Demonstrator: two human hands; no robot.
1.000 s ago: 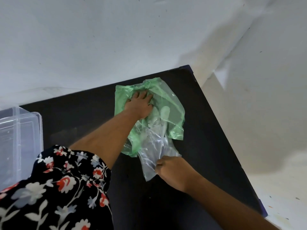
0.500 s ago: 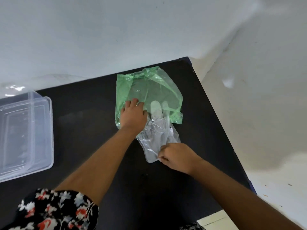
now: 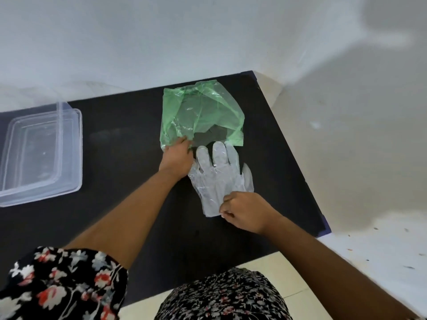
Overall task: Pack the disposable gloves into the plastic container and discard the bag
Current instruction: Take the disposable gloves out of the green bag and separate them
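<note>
A green translucent plastic bag [image 3: 201, 114] lies flat near the far right of the black table [image 3: 120, 144]. My left hand [image 3: 176, 158] pinches the bag's near left corner. A stack of clear disposable gloves [image 3: 217, 176] lies just in front of the bag's mouth, fingers pointing toward it, almost fully out of it. My right hand [image 3: 245, 210] is shut on the gloves' cuff end. The clear plastic container [image 3: 40, 153] stands open at the left side of the table, apart from both hands.
A clear lid [image 3: 60, 125] stands upright against the container. White walls border the table behind and on the right. The table's right edge runs close to the gloves. Pale floor tiles [image 3: 272, 269] show below the near edge.
My right hand has drawn the gloves toward me and out of the bag. My left hand slid back from the bag's middle to its near left corner.
</note>
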